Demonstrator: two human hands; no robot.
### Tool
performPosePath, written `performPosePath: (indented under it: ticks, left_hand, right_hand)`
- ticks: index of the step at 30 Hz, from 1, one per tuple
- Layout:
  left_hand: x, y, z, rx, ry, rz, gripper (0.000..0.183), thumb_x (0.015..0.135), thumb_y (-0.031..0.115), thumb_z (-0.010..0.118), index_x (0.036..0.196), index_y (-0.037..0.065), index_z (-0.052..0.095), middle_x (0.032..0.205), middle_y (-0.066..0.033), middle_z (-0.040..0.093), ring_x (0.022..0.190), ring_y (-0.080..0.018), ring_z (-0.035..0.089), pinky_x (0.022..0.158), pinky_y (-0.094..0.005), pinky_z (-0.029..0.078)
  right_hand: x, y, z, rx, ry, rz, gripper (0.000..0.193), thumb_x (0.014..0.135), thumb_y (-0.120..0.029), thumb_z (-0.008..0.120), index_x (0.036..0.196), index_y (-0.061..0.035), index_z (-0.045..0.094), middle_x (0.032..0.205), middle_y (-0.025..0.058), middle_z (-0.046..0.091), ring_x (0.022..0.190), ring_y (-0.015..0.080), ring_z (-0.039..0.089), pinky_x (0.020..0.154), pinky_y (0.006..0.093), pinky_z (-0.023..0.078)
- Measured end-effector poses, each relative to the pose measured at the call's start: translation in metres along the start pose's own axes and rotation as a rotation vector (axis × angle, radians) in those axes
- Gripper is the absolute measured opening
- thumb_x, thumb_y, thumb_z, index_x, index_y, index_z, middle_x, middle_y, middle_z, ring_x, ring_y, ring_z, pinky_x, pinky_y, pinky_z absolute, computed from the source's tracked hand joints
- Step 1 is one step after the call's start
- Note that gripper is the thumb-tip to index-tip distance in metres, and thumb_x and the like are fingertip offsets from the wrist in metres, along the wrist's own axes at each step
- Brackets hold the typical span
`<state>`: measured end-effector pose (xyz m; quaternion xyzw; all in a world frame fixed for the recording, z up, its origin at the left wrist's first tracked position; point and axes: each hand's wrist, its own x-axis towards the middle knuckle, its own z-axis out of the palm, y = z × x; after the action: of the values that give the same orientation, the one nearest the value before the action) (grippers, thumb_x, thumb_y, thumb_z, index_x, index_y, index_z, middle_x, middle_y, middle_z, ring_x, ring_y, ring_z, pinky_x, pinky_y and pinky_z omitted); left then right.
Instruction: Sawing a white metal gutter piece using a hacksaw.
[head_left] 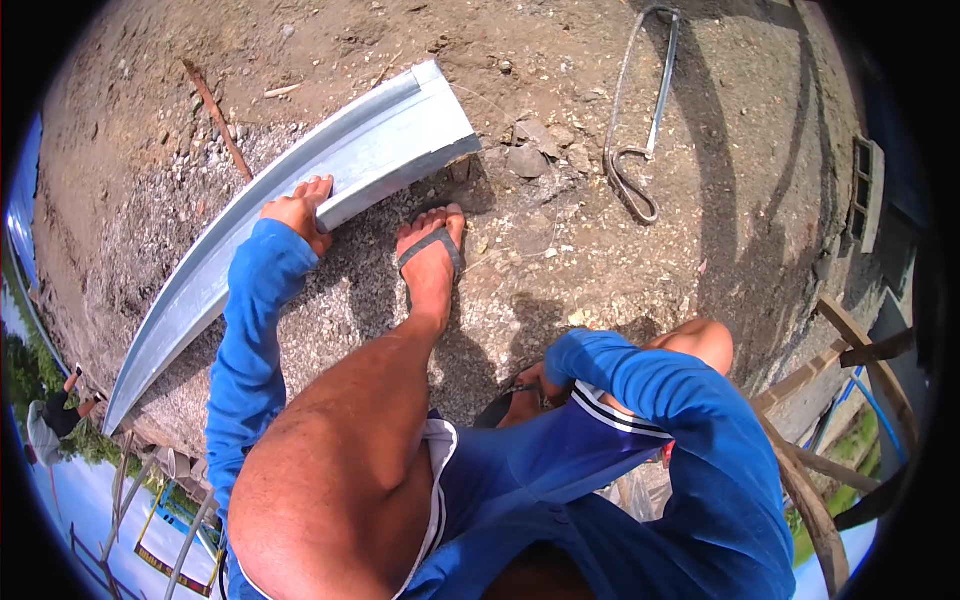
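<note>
A long galvanized metal channel (370, 135) lies slantwise on the gravelly ground, its squared end up near the top middle. My left hand (300, 212) grips its near side wall, with the fingers over the metal beside a cut or step in that wall. My right hand (540, 378) is low, beside my right foot and its dark flip-flop (495, 408); sleeve and shadow hide most of its fingers. My left foot (432, 262), in a flip-flop, stands just to the near side of the channel. A hacksaw (612, 150) with a bent rod frame lies apart, at the upper right.
A rusty stick (215, 115) lies beyond the channel. Broken flat stones (535, 150) rest beyond its squared end. At the right are a hollow concrete block (865, 195) and wooden poles (800, 480). Another person (55, 415) is at the far left edge.
</note>
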<state>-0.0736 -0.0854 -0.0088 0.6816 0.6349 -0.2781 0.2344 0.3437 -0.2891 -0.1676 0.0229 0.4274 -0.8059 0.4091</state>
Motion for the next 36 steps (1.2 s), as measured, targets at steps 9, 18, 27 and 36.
performPosePath:
  ticks: [9, 18, 27, 36]
  left_hand:
    - [0.013, 0.013, 0.057, 0.019, 0.132, -0.076, 0.092, 0.072, 0.012, 0.071, 0.153, 0.011, 0.029, 0.154, -0.0181, 0.038, 0.141, -0.0327, 0.038, 0.110, -0.0430, 0.043]
    - [0.020, 0.026, 0.100, 0.005, 0.336, -0.052, 0.075, 0.080, 0.004, 0.058, 0.150, 0.005, 0.034, 0.149, -0.0228, 0.043, 0.139, -0.0416, 0.039, 0.109, -0.0438, 0.044]
    - [0.021, 0.012, 0.107, -0.002, 0.412, -0.053, 0.070, 0.082, 0.003, 0.055, 0.149, 0.000, 0.035, 0.147, -0.0258, 0.044, 0.139, -0.0448, 0.038, 0.112, -0.0443, 0.039]
    - [0.066, 0.010, 0.175, 0.036, 0.684, 0.048, 0.075, 0.081, 0.002, 0.056, 0.150, -0.007, 0.028, 0.148, -0.0304, 0.041, 0.140, -0.0480, 0.035, 0.114, -0.0471, 0.036]
  right_hand:
    - [0.040, -0.119, 0.009, 0.944, 0.339, -0.192, 0.037, 0.096, -0.027, 0.052, 0.126, -0.0056, 0.060, 0.110, 0.0179, 0.068, 0.095, 0.0289, 0.069, 0.084, 0.0422, 0.055]
    - [0.067, -0.197, -0.007, 1.921, 0.814, -0.387, 0.034, 0.099, -0.015, 0.035, 0.113, 0.0027, 0.060, 0.115, 0.0189, 0.066, 0.101, 0.0332, 0.067, 0.088, 0.0469, 0.054]
    - [0.083, -0.228, -0.004, 1.864, 0.926, -0.592, 0.028, 0.096, -0.011, 0.043, 0.113, 0.0018, 0.061, 0.116, 0.0190, 0.064, 0.106, 0.0348, 0.064, 0.092, 0.0460, 0.051]
    - [0.009, -0.191, -0.056, 1.233, 1.323, -0.879, 0.026, 0.092, -0.007, 0.052, 0.114, 0.0009, 0.062, 0.117, 0.0191, 0.063, 0.110, 0.0364, 0.061, 0.096, 0.0451, 0.049]
